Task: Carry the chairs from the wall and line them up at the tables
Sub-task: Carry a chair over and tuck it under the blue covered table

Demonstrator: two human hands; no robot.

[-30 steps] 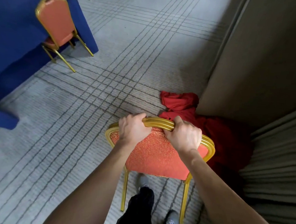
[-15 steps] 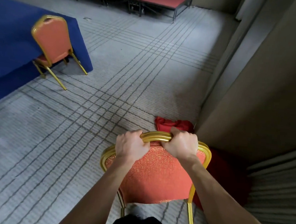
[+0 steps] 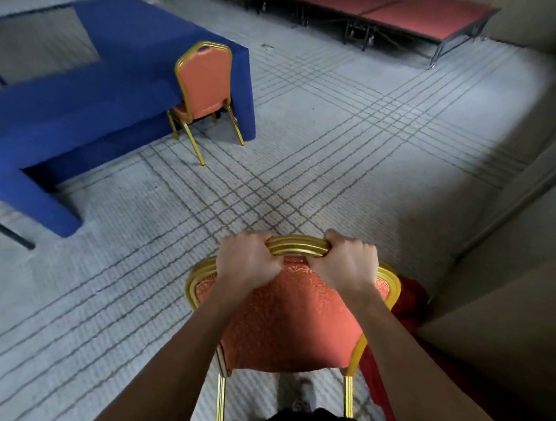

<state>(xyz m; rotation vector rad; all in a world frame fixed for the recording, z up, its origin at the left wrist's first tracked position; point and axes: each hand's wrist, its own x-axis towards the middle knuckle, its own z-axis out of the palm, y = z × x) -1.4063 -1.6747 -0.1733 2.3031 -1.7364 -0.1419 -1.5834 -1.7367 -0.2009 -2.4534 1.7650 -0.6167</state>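
- Your left hand [image 3: 247, 260] and right hand [image 3: 348, 263] are both closed in a full grip over the gold top rail [image 3: 297, 247] of the orange-backed chair [image 3: 295, 325]. The fingers curl over its far side, and the two hands are close together with a short stretch of rail between them.
- The chair is in the lower centre of the frame, right in front of you, with its padded back facing you and its rear legs running down to the bottom edge. The feet are hidden, so you cannot tell whether it is off the carpet [image 3: 340, 132].
- The blue-draped table [image 3: 81, 107] is in the upper left, well apart from the chair. Your left hand is the nearer one to it, so the carry goes forward and left.
- The table's near edge runs from the centre down toward the left. A matching chair [image 3: 203, 82] is already tucked in near its right-hand corner, so the open stretch to the left of it looks like your spot.
- A red cloth [image 3: 411, 300] lies on the floor just right of the chair, by the wall [image 3: 527, 258]. Watch the legs don't snag it.
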